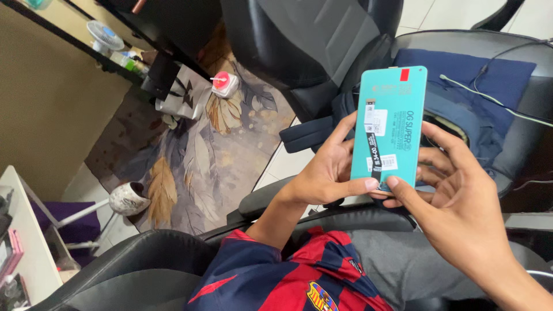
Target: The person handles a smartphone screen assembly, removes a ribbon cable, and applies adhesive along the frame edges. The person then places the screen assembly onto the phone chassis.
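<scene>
A flat teal phone-shaped panel (397,109) with white stickers, a black ribbon strip and a red tab stands upright in front of me. My left hand (322,173) grips its left edge, thumb pressed at the bottom corner. My right hand (461,201) holds the right side and bottom, thumb meeting the lower edge and fingers curled behind it. Both hands are over my lap, above a red and blue striped shirt (288,276).
I sit in a black leather chair (144,265). Another black chair (311,40) holds a dark blue cushion (478,75) and a pale cable (489,98). A patterned rug (201,150) carries a pink-capped bottle (223,83). A white table edge (23,230) is at the left.
</scene>
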